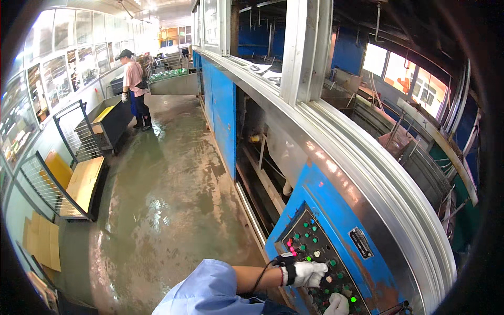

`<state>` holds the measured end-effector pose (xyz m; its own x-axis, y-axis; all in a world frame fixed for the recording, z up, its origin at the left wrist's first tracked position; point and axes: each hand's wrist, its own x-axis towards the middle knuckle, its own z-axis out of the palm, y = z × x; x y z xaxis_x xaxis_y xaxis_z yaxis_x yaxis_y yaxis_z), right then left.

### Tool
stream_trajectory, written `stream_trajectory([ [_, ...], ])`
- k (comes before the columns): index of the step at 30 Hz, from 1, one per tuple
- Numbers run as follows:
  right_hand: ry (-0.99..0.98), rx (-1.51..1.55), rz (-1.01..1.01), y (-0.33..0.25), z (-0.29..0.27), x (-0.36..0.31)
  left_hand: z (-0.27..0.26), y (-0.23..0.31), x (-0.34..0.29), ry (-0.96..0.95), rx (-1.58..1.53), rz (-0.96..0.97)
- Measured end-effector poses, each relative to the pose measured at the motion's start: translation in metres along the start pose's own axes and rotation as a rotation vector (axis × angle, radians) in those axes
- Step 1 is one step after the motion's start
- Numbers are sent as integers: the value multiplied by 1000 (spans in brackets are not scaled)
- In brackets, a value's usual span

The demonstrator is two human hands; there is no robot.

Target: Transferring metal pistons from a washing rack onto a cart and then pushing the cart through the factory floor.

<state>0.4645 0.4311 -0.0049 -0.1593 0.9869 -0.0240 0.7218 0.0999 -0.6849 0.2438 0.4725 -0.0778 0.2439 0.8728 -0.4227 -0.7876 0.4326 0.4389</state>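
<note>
Both my hands, in white work gloves, are at a dark control panel (321,242) set in a blue sloping housing (344,226). My left hand (308,274) reaches over from the left with its fingers drawn together against the middle of the panel; whatever sits under the fingertips is hidden. Lower down, at the picture's bottom edge, my right hand (337,303) is closed, its fingers at the lower controls, and I cannot make out what they grip. Several green buttons, pink-red ones and a lit green lamp (353,300) show around them. A dark cord (258,281) hangs by my left wrist.
A metal-framed window rail (378,152) curves along the machine, with blue side panels (219,113) beyond. On the left stand a wheeled cart (86,181) with cardboard and a dark bin (113,123). A person (135,86) stands farther up the wet-looking floor (157,199).
</note>
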Motion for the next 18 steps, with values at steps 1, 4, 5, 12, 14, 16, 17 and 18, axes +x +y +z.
stream_trajectory([
  [1, -1, -2, -3, -5, -2, 0, -1, 3, 5, 19, 95, -36],
  [4, -31, -134, 67, -38, -19, -7, 1, 10, -7, -44, 161, -77],
  [5, -75, -239, 114, -57, -26, -10, -1, 7, -10, -3, 202, -75],
  [12, -467, -80, -438, 64, -9, -22, -28, -46, -15, -346, 638, -225],
  [14, -211, -670, -727, 95, 3, -52, -29, -58, -16, -407, 843, -169],
  [16, -253, -490, -753, 112, 8, -81, -22, -76, -22, -530, 1047, -137],
  [17, -219, -497, -660, 109, 12, -99, -14, -82, -30, -487, 1002, -117],
  [18, -200, -356, -416, 94, 12, -113, -4, -91, -36, -459, 957, -116],
])
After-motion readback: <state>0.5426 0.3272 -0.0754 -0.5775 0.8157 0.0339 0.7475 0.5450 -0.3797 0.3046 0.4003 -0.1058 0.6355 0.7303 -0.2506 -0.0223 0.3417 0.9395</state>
